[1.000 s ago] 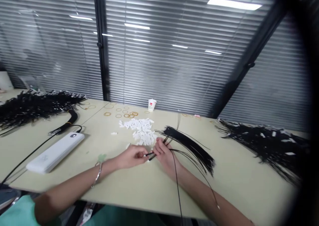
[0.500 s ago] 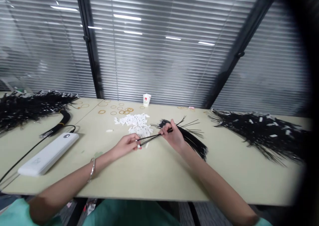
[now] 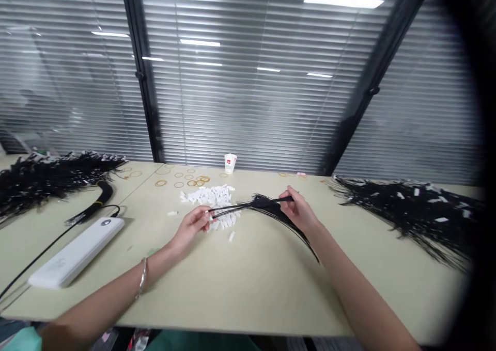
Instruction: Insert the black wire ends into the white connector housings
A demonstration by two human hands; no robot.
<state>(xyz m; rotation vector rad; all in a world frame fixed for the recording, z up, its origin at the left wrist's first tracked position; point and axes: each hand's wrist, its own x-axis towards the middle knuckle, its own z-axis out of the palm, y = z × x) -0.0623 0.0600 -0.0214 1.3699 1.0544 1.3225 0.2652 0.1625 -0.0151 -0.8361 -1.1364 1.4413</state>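
Hands first: your left hand [image 3: 192, 225] pinches one end of a thin black strand [image 3: 248, 206] between thumb and fingertips, and your right hand [image 3: 299, 212] pinches the other end, so the strand runs nearly level between them, just above the table [image 3: 248, 289]. The strand passes over the near edge of the pile of small white pieces [image 3: 211, 198] and across the top of the loose black bundle [image 3: 279, 214], which fans out on the table under your right wrist. One white piece [image 3: 231, 235] lies apart, just in front of the pile. Behind the pile, rubber bands [image 3: 186, 178] are scattered and a small paper cup [image 3: 230, 163] stands upright by the blinds. To your left rests a white power bank [image 3: 73, 251] with a black cable [image 3: 50, 237] plugged in. Larger black heaps lie at the far left [image 3: 46, 178] and far right [image 3: 406, 206].
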